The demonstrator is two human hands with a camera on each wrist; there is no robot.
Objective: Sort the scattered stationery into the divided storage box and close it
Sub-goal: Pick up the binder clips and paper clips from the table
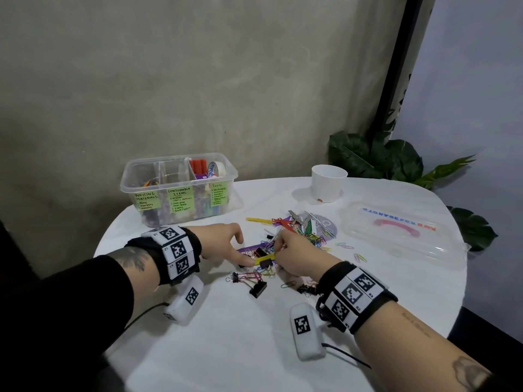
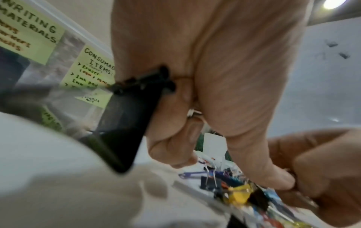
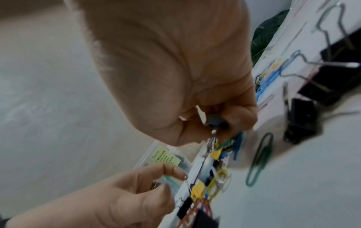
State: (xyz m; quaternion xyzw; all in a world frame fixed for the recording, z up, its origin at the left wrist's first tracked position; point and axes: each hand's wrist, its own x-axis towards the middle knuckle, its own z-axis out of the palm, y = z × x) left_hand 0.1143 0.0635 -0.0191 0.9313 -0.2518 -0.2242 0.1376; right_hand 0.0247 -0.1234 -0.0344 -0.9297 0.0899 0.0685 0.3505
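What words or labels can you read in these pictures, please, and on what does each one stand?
"WRITING MATERIALS": left green label on the storage box.
"CONSUMABLE ITEMS", then "Eraser", "Ink pad": middle green label; remaining lines too blurred.
"Tools", then "Scissors": right green label; remaining lines too small.
Blue and red print on the clear lid: reversed, unreadable.
Wristband markers: patterns only, tiny characters illegible.

Head view: high behind both hands, facing forward and down.
Left wrist view: close under left hand (image 2: 224, 86), facing along fingers.
Right wrist view: close under right hand (image 3: 175, 74).
Shared: clip pile (image 1: 266, 258) between the hands.
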